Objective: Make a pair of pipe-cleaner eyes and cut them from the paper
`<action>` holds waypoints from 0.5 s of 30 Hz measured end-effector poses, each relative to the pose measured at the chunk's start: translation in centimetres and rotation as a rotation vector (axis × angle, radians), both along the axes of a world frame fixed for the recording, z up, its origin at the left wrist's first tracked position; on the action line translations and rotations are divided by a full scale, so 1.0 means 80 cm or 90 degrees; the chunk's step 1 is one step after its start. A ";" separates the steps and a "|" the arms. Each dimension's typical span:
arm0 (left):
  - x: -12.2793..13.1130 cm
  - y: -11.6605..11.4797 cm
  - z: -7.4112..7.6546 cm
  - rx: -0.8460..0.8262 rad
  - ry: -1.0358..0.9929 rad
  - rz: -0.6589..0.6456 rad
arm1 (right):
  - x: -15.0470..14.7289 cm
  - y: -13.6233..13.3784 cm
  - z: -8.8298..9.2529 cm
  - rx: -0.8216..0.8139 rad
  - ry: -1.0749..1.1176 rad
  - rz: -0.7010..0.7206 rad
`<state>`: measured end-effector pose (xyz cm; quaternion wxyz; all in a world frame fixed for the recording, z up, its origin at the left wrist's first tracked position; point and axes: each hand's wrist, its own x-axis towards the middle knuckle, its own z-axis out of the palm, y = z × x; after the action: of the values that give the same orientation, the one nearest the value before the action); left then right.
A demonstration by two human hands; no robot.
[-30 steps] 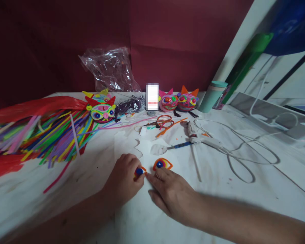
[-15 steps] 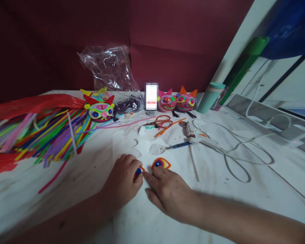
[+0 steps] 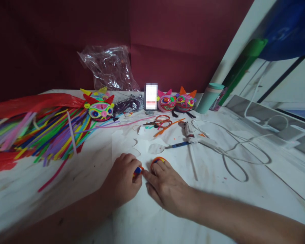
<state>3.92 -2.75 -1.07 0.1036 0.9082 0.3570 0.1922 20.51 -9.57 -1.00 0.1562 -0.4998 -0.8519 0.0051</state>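
My left hand (image 3: pixel 125 178) is closed around a small eye-shaped piece of coiled pipe cleaner (image 3: pixel 138 170), blue in the middle with an orange edge. Much of that piece is hidden by my fingers. From the right, my right hand (image 3: pixel 165 184) reaches its index finger to the same piece's tip, thumb apart. Its other fingers lie over a second eye-shaped piece (image 3: pixel 157 159), edged in orange and yellow, covering most of it. Both pieces are above a sheet of white paper (image 3: pixel 134 217) on the table.
Behind are scissors (image 3: pixel 163 121), a blue-handled spatula-like tool (image 3: pixel 176 145), a glue gun (image 3: pixel 190 130) with a looping cord, and a green bottle (image 3: pixel 209 98). Colourful horned heads (image 3: pixel 100 110) line the back. Pipe cleaners (image 3: pixel 57 135) spread at the left. A phone-like white screen (image 3: pixel 150 96) stands centrally.
My right hand's fingers have shifted slightly up and now cover more of the second eye-shaped piece, including its blue centre. My left hand keeps its grip, nearly still.
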 end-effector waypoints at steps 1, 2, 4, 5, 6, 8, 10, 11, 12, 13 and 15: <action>0.000 0.000 0.000 -0.002 0.000 0.000 | 0.000 0.000 -0.001 0.002 0.009 0.002; 0.001 0.001 0.001 -0.004 -0.002 0.001 | 0.001 -0.001 -0.002 0.003 0.020 0.004; 0.001 0.001 0.001 -0.005 -0.005 0.004 | 0.003 -0.002 -0.004 0.001 0.053 0.005; 0.001 0.001 0.001 -0.004 -0.002 0.005 | 0.004 -0.002 -0.006 -0.001 0.080 0.006; 0.001 0.001 0.000 -0.002 0.001 0.006 | 0.006 -0.002 -0.007 0.000 0.116 0.003; 0.001 0.001 0.000 0.002 0.012 0.007 | 0.010 -0.001 -0.010 0.010 0.196 -0.012; 0.001 0.001 0.000 0.004 0.020 0.008 | 0.012 0.000 -0.011 0.022 0.238 -0.028; 0.001 0.001 0.000 0.005 0.023 0.010 | 0.013 0.001 -0.012 0.024 0.235 -0.031; 0.001 0.001 0.000 0.006 0.024 0.011 | 0.012 0.002 -0.011 0.019 0.217 -0.029; 0.001 0.001 0.000 0.007 0.025 0.012 | 0.011 0.002 -0.011 0.012 0.193 -0.025; 0.001 0.001 0.000 0.008 0.025 0.012 | 0.008 0.003 -0.007 -0.006 0.139 -0.018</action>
<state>4.04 -2.70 -1.10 0.0889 0.9093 0.3660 0.1772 21.14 -9.35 -1.57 0.2459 -0.5090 -0.8226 0.0618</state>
